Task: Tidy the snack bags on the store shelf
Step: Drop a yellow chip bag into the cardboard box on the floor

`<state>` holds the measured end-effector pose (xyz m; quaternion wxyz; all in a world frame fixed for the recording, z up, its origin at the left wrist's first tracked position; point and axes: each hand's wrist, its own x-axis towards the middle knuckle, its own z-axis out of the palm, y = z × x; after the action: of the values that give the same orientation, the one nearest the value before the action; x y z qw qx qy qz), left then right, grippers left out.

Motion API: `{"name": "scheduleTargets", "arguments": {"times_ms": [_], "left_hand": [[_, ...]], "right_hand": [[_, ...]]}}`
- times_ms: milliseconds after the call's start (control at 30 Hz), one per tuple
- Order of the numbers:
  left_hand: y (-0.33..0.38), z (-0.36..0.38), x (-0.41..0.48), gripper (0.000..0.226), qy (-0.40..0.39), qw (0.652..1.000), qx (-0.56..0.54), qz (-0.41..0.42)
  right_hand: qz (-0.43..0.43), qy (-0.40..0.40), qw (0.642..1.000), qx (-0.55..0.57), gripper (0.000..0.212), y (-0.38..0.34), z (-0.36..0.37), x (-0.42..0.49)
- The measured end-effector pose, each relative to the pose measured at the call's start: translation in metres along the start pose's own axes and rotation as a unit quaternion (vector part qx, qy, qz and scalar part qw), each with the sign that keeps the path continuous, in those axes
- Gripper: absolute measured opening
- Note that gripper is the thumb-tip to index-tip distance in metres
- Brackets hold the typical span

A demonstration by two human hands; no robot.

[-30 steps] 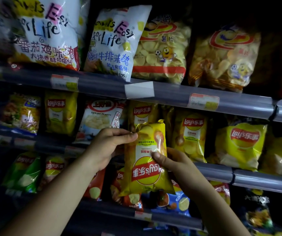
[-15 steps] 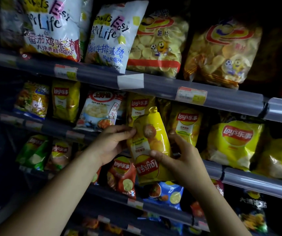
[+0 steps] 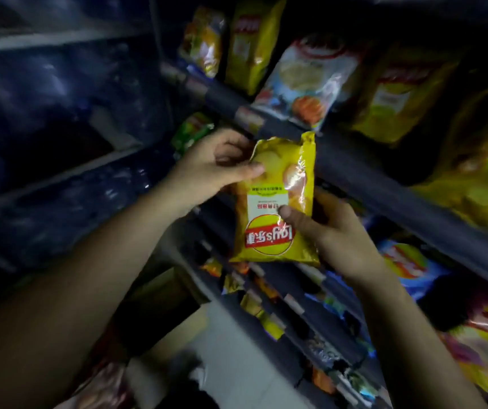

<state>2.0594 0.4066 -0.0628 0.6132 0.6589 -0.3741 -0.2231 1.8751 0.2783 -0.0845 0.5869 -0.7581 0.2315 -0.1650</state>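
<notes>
A yellow chip bag point(image 3: 278, 202) with a red logo hangs upside down in front of the shelves, held by both hands. My left hand point(image 3: 213, 163) pinches its upper left corner with thumb on the front. My right hand point(image 3: 325, 228) grips its lower right side, thumb across the white label. The bag is clear of the shelf, in front of the dark shelf rail point(image 3: 384, 190).
Behind the bag stand a white shrimp-flake bag point(image 3: 307, 84), yellow bags point(image 3: 251, 39) and more yellow bags point(image 3: 472, 172) at right. A blue bag point(image 3: 407, 267) and several small bags sit on lower shelves. A dark neighbouring shelf unit point(image 3: 59, 113) fills the left; pale floor point(image 3: 231, 364) shows below.
The view has swung down and to the left, tilting the shelves. The yellow bag has been drawn away from the shelf toward me, still upside down in both hands.
</notes>
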Motion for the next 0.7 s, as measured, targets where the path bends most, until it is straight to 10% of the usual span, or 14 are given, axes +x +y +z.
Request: {"name": "scheduleTargets", "arguments": {"times_ms": [467, 700], "left_hand": [[-0.181, -0.249, -0.026, 0.031, 0.115, 0.979, 0.067, -0.151], [-0.298, -0.326, -0.014, 0.049, 0.220, 0.950, -0.023, -0.219]], "right_hand": [[0.072, -0.244, 0.967, -0.033, 0.051, 0.067, 0.258, 0.177], [0.102, -0.264, 0.957, -0.061, 0.027, 0.127, 0.377, 0.259]]}}
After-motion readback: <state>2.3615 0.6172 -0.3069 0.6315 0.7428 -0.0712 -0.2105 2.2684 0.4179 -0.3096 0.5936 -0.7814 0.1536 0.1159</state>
